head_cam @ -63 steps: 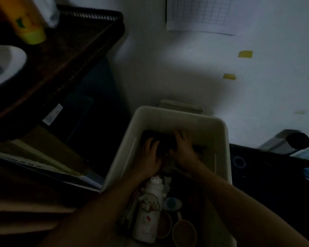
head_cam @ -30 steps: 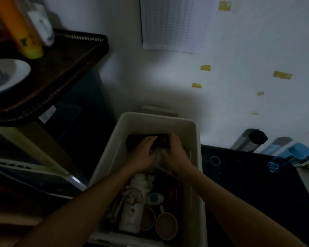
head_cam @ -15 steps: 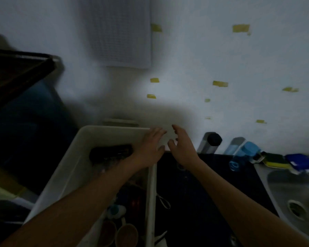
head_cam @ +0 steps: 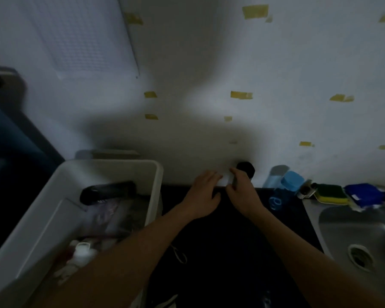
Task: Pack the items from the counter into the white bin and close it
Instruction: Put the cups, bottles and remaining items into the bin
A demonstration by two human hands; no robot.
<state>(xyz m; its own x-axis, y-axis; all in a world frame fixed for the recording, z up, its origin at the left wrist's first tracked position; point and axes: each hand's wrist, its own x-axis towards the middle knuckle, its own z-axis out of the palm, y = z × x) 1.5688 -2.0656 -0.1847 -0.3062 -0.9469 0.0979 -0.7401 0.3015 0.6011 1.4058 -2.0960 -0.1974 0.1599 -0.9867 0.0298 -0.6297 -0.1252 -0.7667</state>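
Observation:
The white bin (head_cam: 42, 218) stands open at the left, holding a black item (head_cam: 107, 192), a white bottle (head_cam: 82, 252) and crumpled plastic bags. Both hands are out of the bin, over the black counter (head_cam: 227, 263) by the wall. My right hand (head_cam: 242, 193) curls round a grey bottle whose black cap (head_cam: 246, 170) shows above the fingers. My left hand (head_cam: 203, 192) lies just left of it, fingers straight and holding nothing. A blue bottle (head_cam: 285, 185) lies on the counter to the right.
A steel sink (head_cam: 360, 230) fills the right side. A green-yellow sponge (head_cam: 330, 193) and a blue cloth (head_cam: 362, 194) sit at its back edge. A thin white string (head_cam: 178, 256) lies on the counter near the bin. The taped wall is close behind.
Both hands left the black item in the bin and moved right to the counter. My right hand has closed round the black-capped bottle. The view swung right toward the sink.

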